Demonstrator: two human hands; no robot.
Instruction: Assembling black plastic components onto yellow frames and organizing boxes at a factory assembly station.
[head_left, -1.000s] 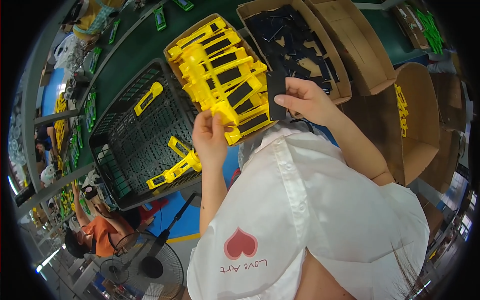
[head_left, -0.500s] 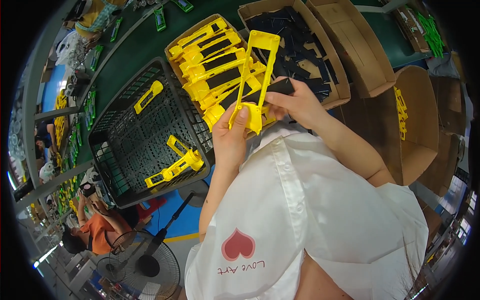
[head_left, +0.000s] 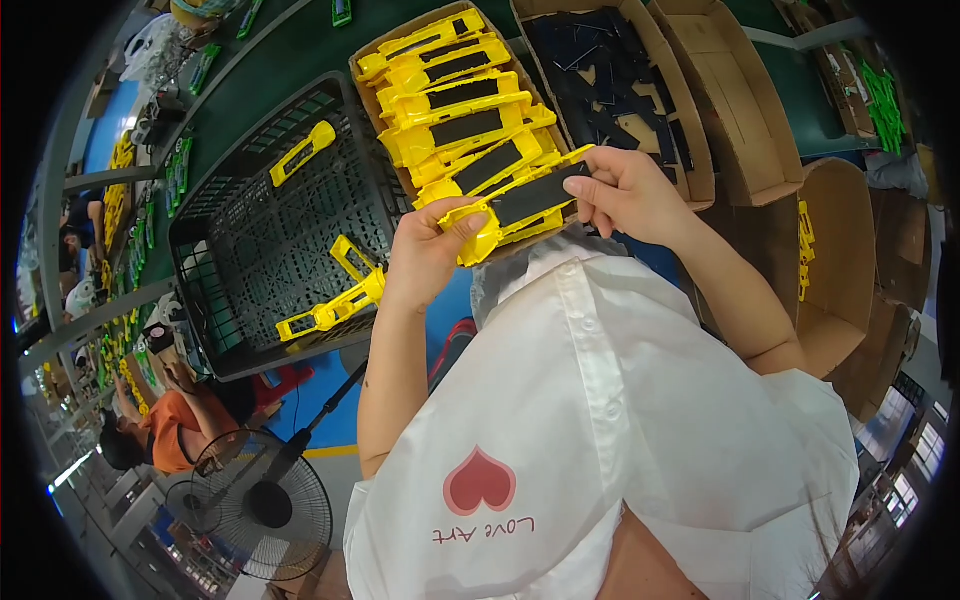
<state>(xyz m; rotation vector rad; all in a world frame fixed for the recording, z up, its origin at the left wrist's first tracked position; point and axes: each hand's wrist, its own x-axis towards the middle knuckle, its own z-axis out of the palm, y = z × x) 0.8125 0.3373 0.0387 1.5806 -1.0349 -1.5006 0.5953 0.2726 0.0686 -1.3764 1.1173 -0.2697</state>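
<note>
My left hand is closed on the broad end of a yellow plastic frame, thumb on top. A flat black strip lies along the frame's long opening; whether it is fully seated I cannot tell. My right hand pinches the strip's far right end, the thumb pressing on its face. Just beyond, a cardboard box holds several yellow frames in a stacked row, with black strips in them. To its right, another cardboard box contains a heap of loose black strips.
On the left, a black plastic crate has a few yellow frames in it. More cardboard boxes stand at the right. A standing fan and a seated co-worker in orange are at lower left.
The yellow frame has tipped down from upright to nearly flat. The black strip, earlier held behind it in my right hand, now lies along its opening.
</note>
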